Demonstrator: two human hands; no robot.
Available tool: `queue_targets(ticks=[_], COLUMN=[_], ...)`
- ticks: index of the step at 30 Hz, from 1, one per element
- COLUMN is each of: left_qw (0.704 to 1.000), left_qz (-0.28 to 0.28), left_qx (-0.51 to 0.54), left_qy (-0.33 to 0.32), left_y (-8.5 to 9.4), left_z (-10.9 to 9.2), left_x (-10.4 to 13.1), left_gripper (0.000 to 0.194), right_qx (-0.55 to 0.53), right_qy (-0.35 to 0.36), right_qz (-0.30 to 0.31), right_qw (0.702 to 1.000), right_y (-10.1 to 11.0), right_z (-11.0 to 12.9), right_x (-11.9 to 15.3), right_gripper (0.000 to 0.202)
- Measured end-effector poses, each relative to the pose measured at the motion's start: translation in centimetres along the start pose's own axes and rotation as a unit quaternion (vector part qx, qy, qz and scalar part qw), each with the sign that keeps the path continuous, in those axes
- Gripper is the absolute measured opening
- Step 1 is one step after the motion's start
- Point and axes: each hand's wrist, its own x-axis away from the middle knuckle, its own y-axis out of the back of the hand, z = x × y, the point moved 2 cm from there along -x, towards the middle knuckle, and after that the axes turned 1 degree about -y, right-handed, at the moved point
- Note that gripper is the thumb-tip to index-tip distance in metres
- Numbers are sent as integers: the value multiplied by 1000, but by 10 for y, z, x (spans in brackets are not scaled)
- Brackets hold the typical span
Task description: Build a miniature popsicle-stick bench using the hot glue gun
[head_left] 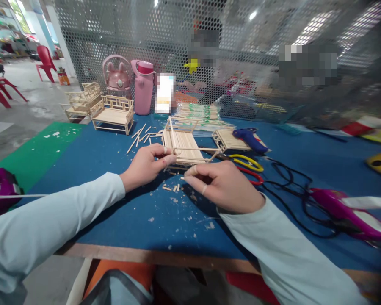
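A miniature bench (184, 142) built from thin wooden sticks stands on the blue tabletop in front of me. At its near left corner, my left hand (146, 165) pinches a stick of the frame between thumb and fingertips. My right hand (228, 186) is closed just in front of the bench, with a small stick piece (183, 178) between thumb and finger. Finger covers show on some fingertips. Short stick offcuts (171, 187) lie below the hands. Longer loose sticks (138, 137) are scattered to the bench's left.
Finished miniature benches (112, 114) stand at back left beside a pink bottle (144, 91). A blue glue gun (250, 140) rests on a small wooden piece (230, 140) at right. Tool handles (247, 163), black cable (284, 178) and a purple device (352, 212) lie nearer. Metal mesh (241, 25) rises behind.
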Motion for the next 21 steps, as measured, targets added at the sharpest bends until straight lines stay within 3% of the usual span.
queue_targets(ticks=[5, 8, 10, 12, 14, 16, 17, 19, 21], left_qw=[1000, 1000, 1000, 1000, 1000, 1000, 1000, 1000, 1000], left_qz=[2, 2, 3, 7, 11, 11, 9, 5, 3], left_qx=[-15, -22, -20, -17, -15, -15, -15, -12, -3], left_qy=[-7, -8, -5, -3, -4, -5, -4, 0, 7], left_y=[1, 2, 2, 2, 2, 1, 1, 0, -1], left_z=[-3, -4, -4, -3, -3, -3, -3, -3, -2], left_x=[0, 1, 1, 1, 1, 1, 1, 2, 2], left_gripper=[18, 17, 17, 18, 19, 20, 20, 19, 18], right_qx=[130, 114, 61, 0, -16, 54, 98, 161, 161], right_qy=[-63, -56, -49, -53, -104, -221, -282, -369, -397], right_qz=[92, 117, 91, 14, -126, -279, -315, -245, -158], right_qw=[985, 985, 993, 998, 986, 933, 901, 882, 890], right_y=[-17, -16, -2, 21, 48, 72, 80, 85, 81], right_z=[-5, -1, 0, -5, -22, -51, -69, -106, -137], right_x=[-4, 0, 6, 13, 16, 15, 13, 4, -3], right_gripper=[19, 20, 20, 22, 28, 26, 24, 36, 54])
